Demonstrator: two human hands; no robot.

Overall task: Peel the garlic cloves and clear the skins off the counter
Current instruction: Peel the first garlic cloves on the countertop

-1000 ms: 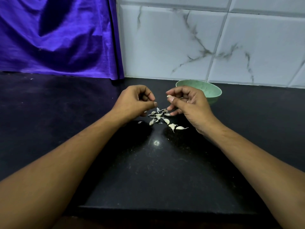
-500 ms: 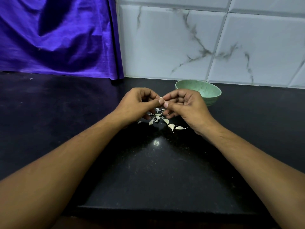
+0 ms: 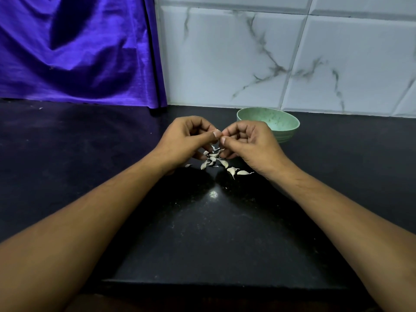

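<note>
Left hand (image 3: 186,140), right hand (image 3: 249,143) curled fingertip-to-fingertip, hold unclear; garlic cloves (image 3: 212,159) lie just beneath.

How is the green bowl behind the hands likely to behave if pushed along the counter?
The green bowl looks wide, low and upright, so it probably would not tip. Its speckled matte wall suggests light plastic, likely easy to shift. The counter looks glossy, so it would probably slide rather than catch.
</note>
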